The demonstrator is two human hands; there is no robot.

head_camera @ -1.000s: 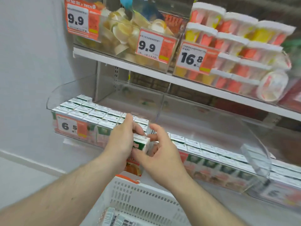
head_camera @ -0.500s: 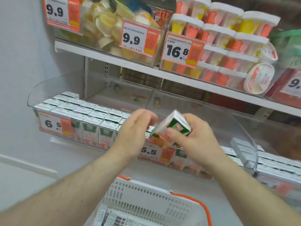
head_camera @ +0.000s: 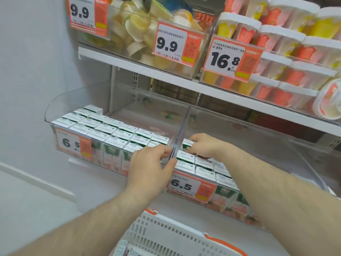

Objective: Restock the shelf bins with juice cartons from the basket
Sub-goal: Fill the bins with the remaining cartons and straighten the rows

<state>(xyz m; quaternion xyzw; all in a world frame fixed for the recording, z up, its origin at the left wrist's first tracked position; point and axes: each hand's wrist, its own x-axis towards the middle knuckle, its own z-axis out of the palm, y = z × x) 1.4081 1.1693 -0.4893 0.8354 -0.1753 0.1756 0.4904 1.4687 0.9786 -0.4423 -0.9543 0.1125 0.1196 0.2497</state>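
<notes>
White-topped, green-sided juice carton (head_camera: pixel 187 145) sits low in the middle of the frame, in the right-hand clear bin (head_camera: pixel 287 156), at the back of the rows of cartons (head_camera: pixel 204 168) already standing there. The right hand (head_camera: pixel 204 145) curls over it, fingers bent round its top in a closed grip. Just left of it a clear divider (head_camera: pixel 181 133) parts the two bins. The left hand (head_camera: pixel 151 163) rests at the front end of that divider, fingers bent over the front edge of the left bin (head_camera: pixel 55 109); whether its grip has hold of anything I cannot tell.

Packed rows of cartons (head_camera: pixel 103 126) fill the front half of the left bin. Orange and white price tags hang on the bin fronts, one reading 6.5 (head_camera: pixel 190 185) under the right forearm, another (head_camera: pixel 73 143) at the left. At the bottom of the frame a white basket (head_camera: pixel 166 235) with orange handles holds more cartons, only partly seen.

Above, a white shelf (head_camera: pixel 166 74) carries a clear bin of yellow pouches (head_camera: pixel 136 34) tagged 9.9 and stacked white-lidded tubs (head_camera: pixel 287 58) tagged 16.8. A pale wall (head_camera: pixel 27 71) fills the left of the frame.
</notes>
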